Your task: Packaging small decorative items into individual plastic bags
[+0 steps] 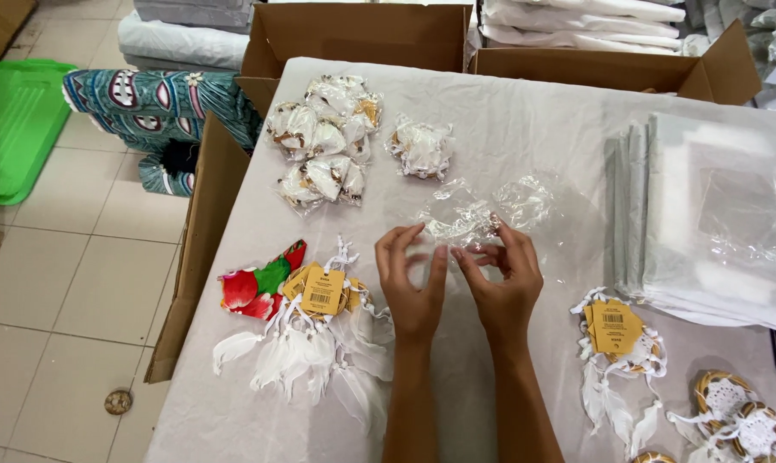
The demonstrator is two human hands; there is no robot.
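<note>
A crinkled clear bag (461, 225) is pinched by both the left hand (412, 279) and right hand (503, 279), lying just beyond the fingertips, long axis crosswise.

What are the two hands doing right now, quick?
Left hand: fingertips pinching the edge of a clear plastic bag.
Right hand: fingertips pinching the same bag, closed on it.
</note>
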